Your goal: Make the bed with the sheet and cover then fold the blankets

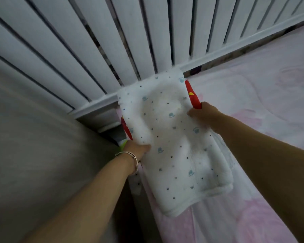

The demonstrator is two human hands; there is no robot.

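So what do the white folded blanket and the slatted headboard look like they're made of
Folded blanket: looks like soft fleece or plush, matte, with fuzzy edges and small printed blue hats and dots; a red fabric layer shows beneath. Headboard: probably painted wood, with smooth white slats and a slight sheen, though blur leaves this open.
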